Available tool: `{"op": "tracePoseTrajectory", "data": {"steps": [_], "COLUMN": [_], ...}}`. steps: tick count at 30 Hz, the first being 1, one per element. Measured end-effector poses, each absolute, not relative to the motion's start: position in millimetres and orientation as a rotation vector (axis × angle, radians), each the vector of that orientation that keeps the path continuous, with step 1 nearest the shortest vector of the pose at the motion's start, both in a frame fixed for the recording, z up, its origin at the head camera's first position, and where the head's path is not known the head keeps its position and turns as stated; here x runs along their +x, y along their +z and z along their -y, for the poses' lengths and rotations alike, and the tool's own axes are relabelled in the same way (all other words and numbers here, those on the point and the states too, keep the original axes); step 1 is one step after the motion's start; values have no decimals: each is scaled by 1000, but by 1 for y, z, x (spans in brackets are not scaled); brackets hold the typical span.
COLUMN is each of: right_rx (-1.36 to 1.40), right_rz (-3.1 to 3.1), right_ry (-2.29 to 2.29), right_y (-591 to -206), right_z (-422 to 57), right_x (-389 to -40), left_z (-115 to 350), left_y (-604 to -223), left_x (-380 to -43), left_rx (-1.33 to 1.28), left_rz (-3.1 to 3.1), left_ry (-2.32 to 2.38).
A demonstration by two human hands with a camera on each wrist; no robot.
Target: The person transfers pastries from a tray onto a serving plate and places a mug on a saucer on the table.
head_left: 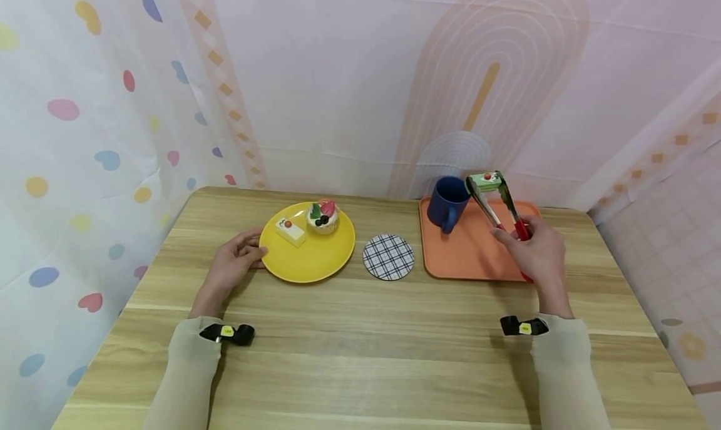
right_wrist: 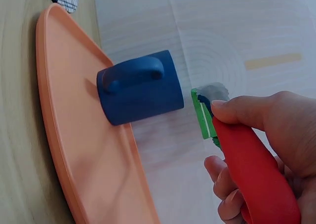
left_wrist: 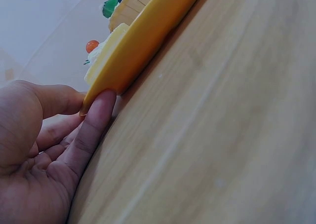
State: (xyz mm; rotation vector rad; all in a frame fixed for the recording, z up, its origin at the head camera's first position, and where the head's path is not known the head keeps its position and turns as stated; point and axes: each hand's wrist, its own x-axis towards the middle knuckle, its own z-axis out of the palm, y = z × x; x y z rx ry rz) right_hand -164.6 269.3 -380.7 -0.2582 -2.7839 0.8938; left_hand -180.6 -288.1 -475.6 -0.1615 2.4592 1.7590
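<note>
My right hand [head_left: 535, 248] grips red-handled metal tongs [head_left: 501, 208], and their tips pinch a small green cake slice [head_left: 485, 181] in the air above the orange tray [head_left: 467, 261], just right of a dark blue mug [head_left: 447, 201]. In the right wrist view the red tong handle [right_wrist: 252, 169] fills my fist and the green cake slice [right_wrist: 202, 113] shows beside the mug [right_wrist: 140, 86]. My left hand [head_left: 233, 261] rests on the table, its fingertips touching the left rim of a yellow plate [head_left: 310, 261]. The plate holds a white cake slice [head_left: 290, 231] and a cupcake [head_left: 323, 216].
A round plaid coaster [head_left: 388, 256] lies between the plate and the tray. The wooden table [head_left: 360, 342] is backed by patterned fabric walls on three sides. Black wrist cameras sit on both sleeves.
</note>
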Motion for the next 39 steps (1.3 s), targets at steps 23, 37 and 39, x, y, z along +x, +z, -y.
{"op": "tracePoseTrajectory", "data": {"steps": [23,37,39], "right_rx": [-183,-110,-93], "right_rz": [2810,2772,2770], "right_ry": [906,911,905], "right_y": [-379,-380,-380], "right_z": [-247,-237,-236], "right_x": [-161,-158,-158], "left_z": [290,290,289], "left_y": [-478,-478,-478], "left_x": [-181,-181,-181], "left_rx": [-149,-151,-153], "left_rz": [-2451,-2456,-2460], "left_ry": [1783,1781,1778]}}
